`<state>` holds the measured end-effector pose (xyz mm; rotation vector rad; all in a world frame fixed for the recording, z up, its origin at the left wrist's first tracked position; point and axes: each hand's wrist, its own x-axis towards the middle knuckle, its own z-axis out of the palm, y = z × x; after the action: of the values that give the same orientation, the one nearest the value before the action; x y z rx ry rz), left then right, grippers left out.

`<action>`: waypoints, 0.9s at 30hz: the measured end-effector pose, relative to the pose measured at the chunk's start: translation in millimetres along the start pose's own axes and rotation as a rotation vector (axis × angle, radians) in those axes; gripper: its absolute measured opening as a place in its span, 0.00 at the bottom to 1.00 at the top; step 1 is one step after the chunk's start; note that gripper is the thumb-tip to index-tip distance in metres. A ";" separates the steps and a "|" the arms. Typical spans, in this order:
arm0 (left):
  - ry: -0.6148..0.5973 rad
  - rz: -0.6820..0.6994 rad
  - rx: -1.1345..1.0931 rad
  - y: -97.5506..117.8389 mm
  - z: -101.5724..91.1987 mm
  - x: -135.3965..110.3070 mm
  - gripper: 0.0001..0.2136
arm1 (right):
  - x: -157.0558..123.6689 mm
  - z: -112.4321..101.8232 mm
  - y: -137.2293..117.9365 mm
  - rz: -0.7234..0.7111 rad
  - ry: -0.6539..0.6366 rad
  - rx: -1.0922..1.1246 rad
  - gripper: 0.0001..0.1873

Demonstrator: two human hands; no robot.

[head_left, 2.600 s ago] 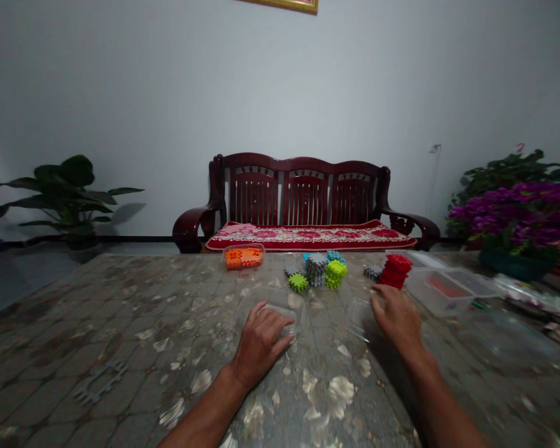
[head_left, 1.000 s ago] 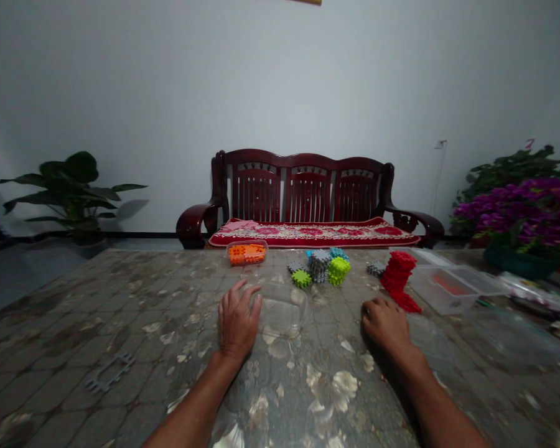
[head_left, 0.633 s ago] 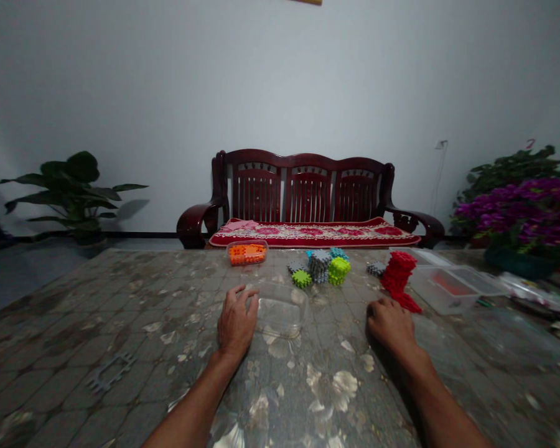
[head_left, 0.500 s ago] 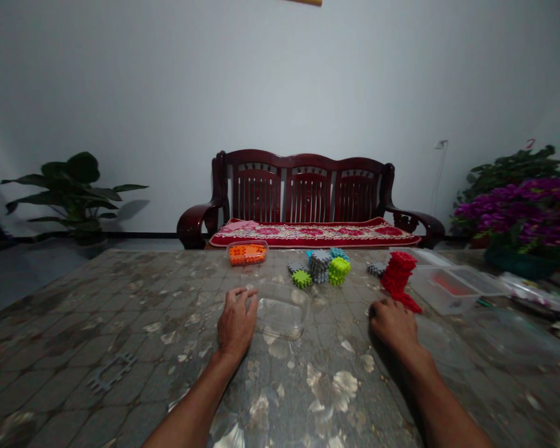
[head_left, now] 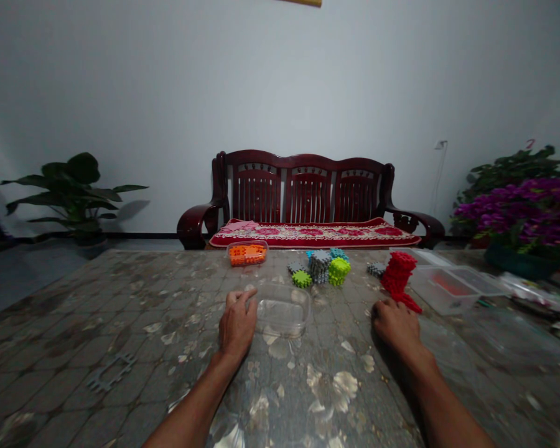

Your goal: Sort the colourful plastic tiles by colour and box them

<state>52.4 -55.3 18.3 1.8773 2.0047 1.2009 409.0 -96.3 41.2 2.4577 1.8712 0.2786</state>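
My left hand (head_left: 237, 323) lies palm down on the patterned table (head_left: 135, 311). Its bent fingers press against the left wall of an empty clear plastic container (head_left: 284, 310). My right hand (head_left: 394, 323) rests on the table further right, with its fingers curled down. Its fingertips are at some flat red pieces (head_left: 407, 302) lying at the foot of a leaning red stack (head_left: 396, 270). Whether they grip a piece is hidden.
Behind the container are green (head_left: 338, 271), grey (head_left: 318, 266) and blue toothed pieces, and a clear tub of orange pieces (head_left: 246, 254). Open clear boxes (head_left: 448, 287) stand at the right. A grey frame piece (head_left: 109, 371) lies near left. A wooden bench (head_left: 308, 199) and plants stand beyond.
My left hand left the container's top, settled at its left side and curled against it. The container slid slightly away. My right hand drew back, then crept toward fallen red pieces.
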 end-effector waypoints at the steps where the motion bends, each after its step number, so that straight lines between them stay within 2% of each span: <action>1: -0.007 0.001 -0.011 0.1 -0.1 0.3 0.16 | 0.4 0.3 0.7 0.003 -0.002 -0.002 0.20; 12: -0.048 -0.026 -0.087 5.7 -2.2 1.8 0.16 | 2.8 3.6 9.9 0.047 0.018 -0.001 0.19; 16: -0.092 -0.013 -0.109 7.8 -3.4 0.0 0.15 | 5.1 7.2 7.3 0.008 0.124 0.073 0.18; 18: -0.080 -0.001 -0.122 6.9 -1.8 -1.2 0.15 | 6.5 13.1 -0.5 -0.064 0.227 0.197 0.21; 22: -0.010 0.133 -0.255 0.6 8.0 -1.6 0.16 | 6.7 34.9 -28.8 -0.316 0.366 0.567 0.30; 24: -0.056 0.177 -0.312 -3.2 14.1 -1.0 0.22 | 5.1 45.8 -45.1 -0.414 0.355 0.742 0.34; 27: -0.219 0.213 -0.371 -7.9 20.7 -0.1 0.32 | 1.9 54.8 -66.4 -0.490 0.241 0.962 0.39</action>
<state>58.6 -45.4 -0.6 1.9616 1.3889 1.2496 355.4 -72.2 -21.7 2.2872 3.1824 -0.4859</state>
